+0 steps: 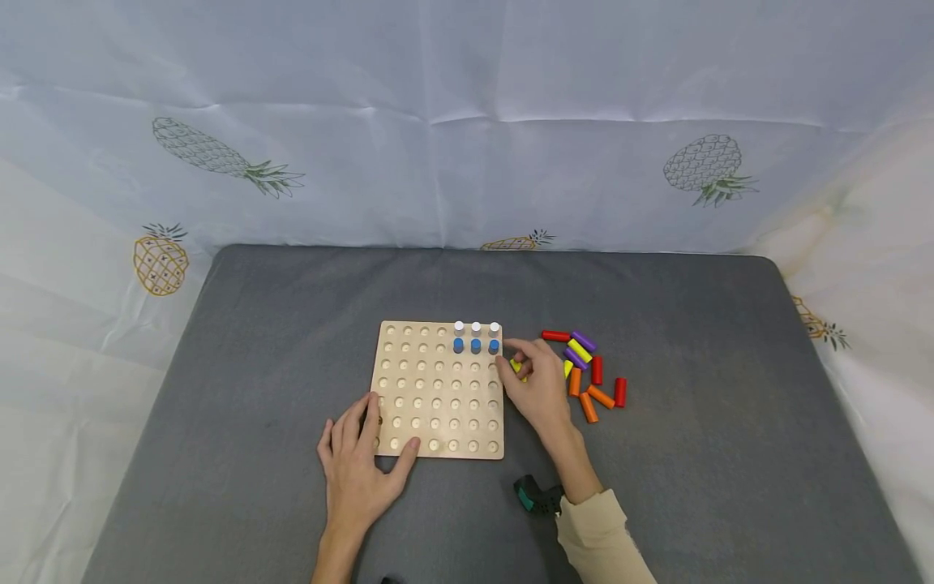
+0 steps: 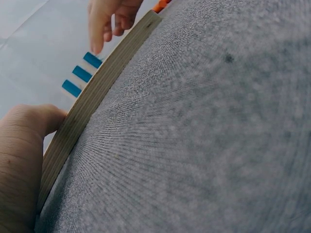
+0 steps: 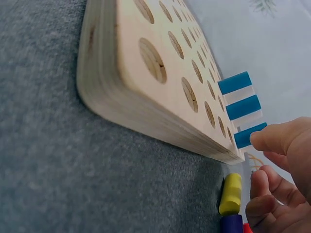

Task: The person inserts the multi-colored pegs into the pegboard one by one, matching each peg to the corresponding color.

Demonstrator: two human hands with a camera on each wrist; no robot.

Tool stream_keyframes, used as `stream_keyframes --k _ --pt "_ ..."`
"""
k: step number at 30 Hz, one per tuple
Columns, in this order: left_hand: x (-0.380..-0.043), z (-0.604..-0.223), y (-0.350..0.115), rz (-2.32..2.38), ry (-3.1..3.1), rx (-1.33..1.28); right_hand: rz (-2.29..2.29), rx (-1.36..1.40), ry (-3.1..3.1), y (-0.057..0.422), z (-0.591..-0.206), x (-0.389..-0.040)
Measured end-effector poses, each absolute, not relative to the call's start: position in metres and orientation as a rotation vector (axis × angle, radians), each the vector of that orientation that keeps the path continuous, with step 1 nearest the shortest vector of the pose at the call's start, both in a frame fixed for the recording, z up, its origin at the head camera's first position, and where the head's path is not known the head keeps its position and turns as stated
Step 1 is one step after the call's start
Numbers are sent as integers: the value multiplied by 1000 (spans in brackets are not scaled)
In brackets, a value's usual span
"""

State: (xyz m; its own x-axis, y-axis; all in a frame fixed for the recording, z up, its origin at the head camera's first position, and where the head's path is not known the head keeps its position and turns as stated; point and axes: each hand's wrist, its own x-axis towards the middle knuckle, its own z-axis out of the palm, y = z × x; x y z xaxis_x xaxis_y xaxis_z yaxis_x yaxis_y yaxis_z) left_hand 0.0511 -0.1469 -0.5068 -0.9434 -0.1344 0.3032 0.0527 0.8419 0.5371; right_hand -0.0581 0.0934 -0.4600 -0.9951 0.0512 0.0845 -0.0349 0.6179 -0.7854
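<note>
A square wooden pegboard [image 1: 409,392] with rows of round holes lies on the table. Along its far right side stand a row of white pegs [image 1: 476,328] and a row of blue pegs [image 1: 476,346]. My left hand [image 1: 359,474] rests at the near left corner, fingers spread along the left edge and thumb [image 2: 51,116] on the near edge. With thumb and index finger, my right hand [image 1: 538,388] pinches the rightmost blue peg [image 3: 249,135], which stands at the board's right edge. Its other fingers are curled. A yellow peg [image 3: 231,194] lies beneath that hand.
To the right of the board several loose pegs lie in a pile, among them a red peg [image 1: 620,392], an orange peg [image 1: 601,397] and a purple peg [image 1: 584,341]. A black and green object [image 1: 536,495] sits by the right wrist. A pineapple-print curtain [image 1: 438,178] hangs behind the grey table [image 1: 700,454].
</note>
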Motion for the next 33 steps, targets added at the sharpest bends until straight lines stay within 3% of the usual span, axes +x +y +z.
stream_keyframes --k 33 --pt "51 -507 -147 -804 -2689 63 1082 -158 -2827 100 -460 -46"
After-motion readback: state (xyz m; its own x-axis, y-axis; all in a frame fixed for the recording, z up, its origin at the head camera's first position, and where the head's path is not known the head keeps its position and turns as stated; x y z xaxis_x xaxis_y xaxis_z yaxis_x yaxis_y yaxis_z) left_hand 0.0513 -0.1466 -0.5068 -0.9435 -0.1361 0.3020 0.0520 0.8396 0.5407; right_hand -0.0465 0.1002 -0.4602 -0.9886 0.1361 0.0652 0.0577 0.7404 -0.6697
